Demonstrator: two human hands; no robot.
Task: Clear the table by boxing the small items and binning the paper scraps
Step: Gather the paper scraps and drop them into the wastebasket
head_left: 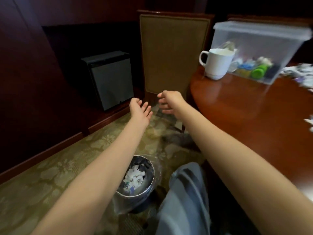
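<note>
**Both hands empty above the carpet**

We hold our left hand (139,111) palm up, its fingers (147,109) straight and slightly spread, gripping nothing. Our right hand (171,101) hovers just beside it, fingers loosely curved and apart, also empty. Near us on the floor, the bin (135,200) holds white paper scraps (134,177). On the worktop (245,119) to the right, the clear box (254,41) holds small items (257,72), with a white mug (216,65) just beside it. More scraps (299,69) lie at the far right.
</note>
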